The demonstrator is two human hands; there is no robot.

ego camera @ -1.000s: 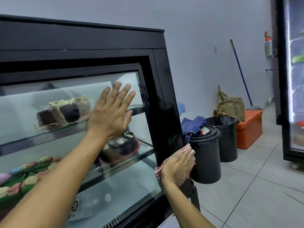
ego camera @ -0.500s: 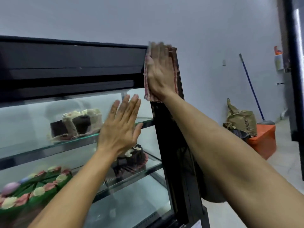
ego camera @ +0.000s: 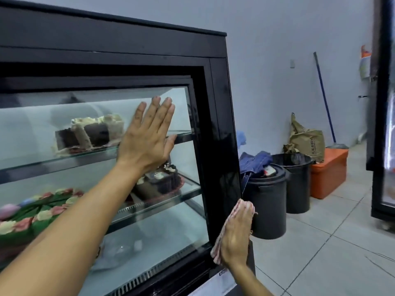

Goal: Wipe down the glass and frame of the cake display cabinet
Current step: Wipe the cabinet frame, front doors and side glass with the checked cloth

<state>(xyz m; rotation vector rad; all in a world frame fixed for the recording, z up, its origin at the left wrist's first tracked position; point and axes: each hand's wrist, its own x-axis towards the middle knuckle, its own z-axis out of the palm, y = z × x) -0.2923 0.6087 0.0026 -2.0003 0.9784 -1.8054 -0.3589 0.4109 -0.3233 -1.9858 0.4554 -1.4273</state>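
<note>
Straight fingers (ego camera: pixel 242 212) press cloth (ego camera: pixel 222 238) to cabinet frame (ego camera: pixel 224 129); cakes (ego camera: pixel 94 131) sit shelved inside.

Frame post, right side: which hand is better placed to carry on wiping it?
Right. The right hand already presses the cloth flat against the lower frame post. The left hand lies bare on the glass, holding no cloth.

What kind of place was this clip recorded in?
Most likely the back or service area of a cake shop or bakery. A chilled glass display cabinet holds decorated cakes on glass shelves, a second glass-fronted fridge stands at right, and lidded black bins sit on the tiled floor.
</note>
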